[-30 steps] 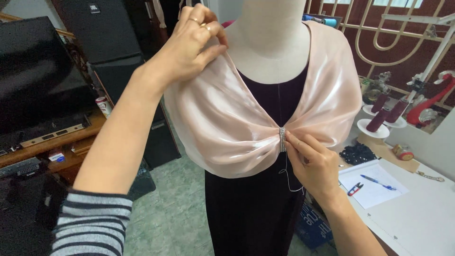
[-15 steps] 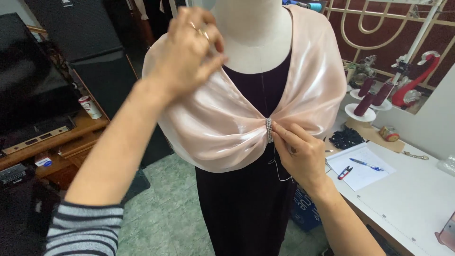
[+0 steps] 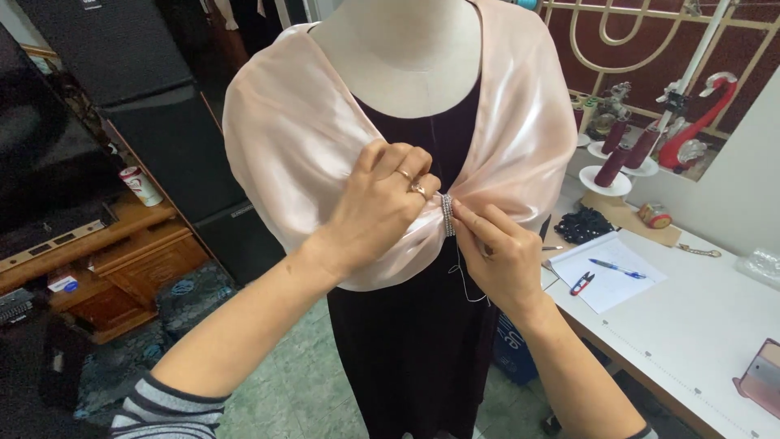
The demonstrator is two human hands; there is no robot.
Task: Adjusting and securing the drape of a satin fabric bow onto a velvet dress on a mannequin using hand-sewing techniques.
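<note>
Left hand (image 3: 382, 207) and right hand (image 3: 491, 252) pinch the slippery, soft pale pink satin drape (image 3: 284, 138) at its small rhinestone band (image 3: 446, 215), likely the surest hold

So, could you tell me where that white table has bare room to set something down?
The white table is bare in front of the paper sheet, between it and the pink phone at the right edge. Its far end is crowded: thread cones, black trim, pen and red snips.
</note>
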